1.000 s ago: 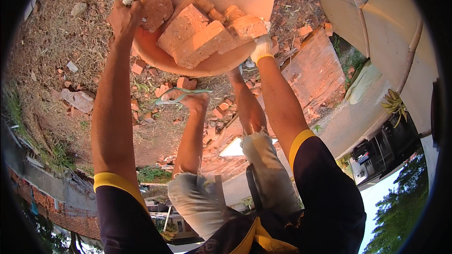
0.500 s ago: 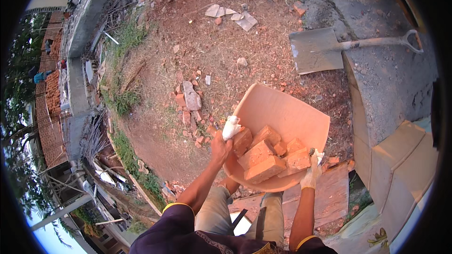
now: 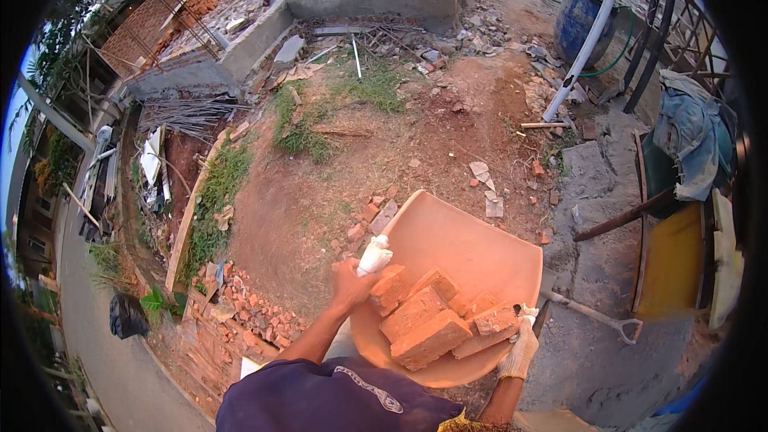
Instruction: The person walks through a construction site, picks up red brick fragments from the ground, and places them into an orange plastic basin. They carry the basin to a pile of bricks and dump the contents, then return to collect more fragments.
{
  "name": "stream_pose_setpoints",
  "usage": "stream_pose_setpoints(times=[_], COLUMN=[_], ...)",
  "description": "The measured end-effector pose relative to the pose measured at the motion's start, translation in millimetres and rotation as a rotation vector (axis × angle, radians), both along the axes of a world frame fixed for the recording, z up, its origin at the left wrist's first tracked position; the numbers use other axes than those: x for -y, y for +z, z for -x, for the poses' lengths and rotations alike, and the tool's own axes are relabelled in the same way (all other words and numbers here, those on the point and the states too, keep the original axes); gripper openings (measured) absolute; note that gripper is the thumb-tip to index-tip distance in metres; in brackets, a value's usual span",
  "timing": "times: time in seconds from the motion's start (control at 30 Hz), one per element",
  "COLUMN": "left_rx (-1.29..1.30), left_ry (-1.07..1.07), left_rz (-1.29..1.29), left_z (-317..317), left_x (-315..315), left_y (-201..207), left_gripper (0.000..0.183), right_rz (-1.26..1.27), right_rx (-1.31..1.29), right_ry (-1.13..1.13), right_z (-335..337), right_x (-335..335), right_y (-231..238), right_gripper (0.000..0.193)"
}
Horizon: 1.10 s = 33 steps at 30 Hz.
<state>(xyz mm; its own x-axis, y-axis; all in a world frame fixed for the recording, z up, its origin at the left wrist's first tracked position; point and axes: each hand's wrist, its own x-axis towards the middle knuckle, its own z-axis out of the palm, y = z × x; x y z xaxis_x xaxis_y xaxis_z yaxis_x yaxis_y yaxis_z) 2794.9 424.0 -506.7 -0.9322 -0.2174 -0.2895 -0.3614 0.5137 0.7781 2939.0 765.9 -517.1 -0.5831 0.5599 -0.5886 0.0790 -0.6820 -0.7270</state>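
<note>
At far left a black bag [image 3: 128, 316] lies on the paving, and a plank [image 3: 194, 212] runs along the grass. Next comes brick rubble [image 3: 258, 308], heaped on the ground just left of the person's arm. The bare left hand [image 3: 349, 284] is closed around the tub's left edge, against a white wrap [image 3: 374, 257]. The orange tub [image 3: 484, 244] hangs in front of the body, tilted, with bricks [image 3: 428, 342] piled in its near half. The gloved right hand [image 3: 518, 352] is clamped on the tub's right edge, at another white wrap. Beyond it lie a shovel [image 3: 588, 311], then a cloth [image 3: 692, 136], draped at far right.
</note>
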Motion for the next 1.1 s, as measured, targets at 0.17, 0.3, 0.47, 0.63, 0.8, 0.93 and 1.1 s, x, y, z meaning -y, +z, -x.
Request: stream_pose_setpoints(times=[0.17, 0.3, 0.47, 0.63, 0.8, 0.93, 1.1], left_rx=[-0.068, -0.065, -0.054, -0.094, -0.134, -0.144, -0.143], left_ry=[0.212, 0.287, 0.449, 0.530, 0.666, 0.694, 0.754], left_rz=[-0.129, -0.087, -0.101, -0.160, -0.216, -0.148, -0.069], left_z=[29.1, 65.5, 114.6, 167.2, 213.9, 264.4, 367.4], left_x=[-17.7, -27.4, -26.9, -14.9, -3.5, 3.7, 12.8], left_y=[-2.9, 15.1, 37.4, 55.2, 64.2, 67.7, 81.5], left_gripper=[0.032, 0.032, 0.034, 0.034, 0.032, 0.030, 0.029], right_rz=[-0.136, -0.165, -0.385, -0.636, -0.544, -0.508, -0.337], right_rx=[0.012, 0.078, 0.277, 0.169, 0.070, 0.134, 0.017], right_ry=[0.148, 0.164, 0.415, 0.537, 0.629, 0.706, 0.754], right_z=[65.7, 141.6, 254.7, 348.7, 430.7, 499.3, 625.2], right_x=[-27.2, -41.2, -61.8, -58.4, -32.7, -15.2, 3.9], right_y=[15.3, 20.1, 56.5, 76.3, 94.8, 86.9, 65.4], right_gripper=[0.019, 0.024, 0.019, 0.039, 0.033, 0.025, 0.032])
